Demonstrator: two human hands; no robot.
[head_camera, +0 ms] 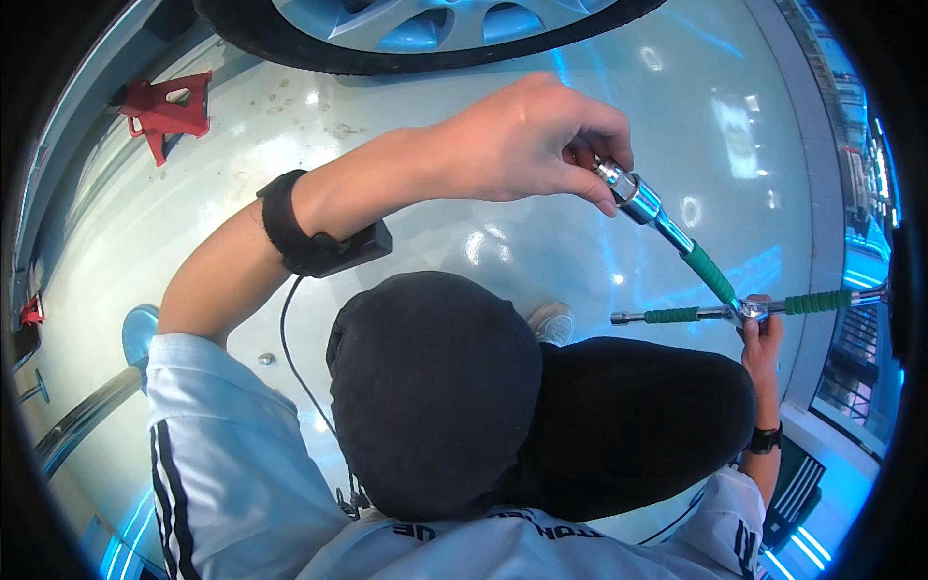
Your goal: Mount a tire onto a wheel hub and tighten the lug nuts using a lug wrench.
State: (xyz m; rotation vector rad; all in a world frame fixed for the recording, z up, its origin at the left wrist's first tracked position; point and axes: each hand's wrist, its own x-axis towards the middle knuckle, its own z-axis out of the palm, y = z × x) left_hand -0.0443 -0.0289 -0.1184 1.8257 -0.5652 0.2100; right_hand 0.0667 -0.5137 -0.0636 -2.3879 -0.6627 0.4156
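Observation:
A chrome four-way lug wrench (754, 310) with green wrapped grips is held up at my right side. My right hand (763, 344) grips it at the crossing of its arms. My left hand (529, 141) reaches across in front of me, thumb and fingers pinching a chrome socket piece (625, 185) at the end of one wrench arm. Its fingers partly hide that tip. Another socket end of the wrench (620, 318) points left, above the floor. Beyond my left hand stands a car wheel (449, 29) with silver spokes and a black tyre.
A red jack stand (170, 109) sits on the glossy floor (449, 243) at the far left. Closer lies a small metal nut (266, 358). A chrome pole (94, 413) with a round base is by my left elbow. A cable (285, 341) hangs from my left wrist's black strap.

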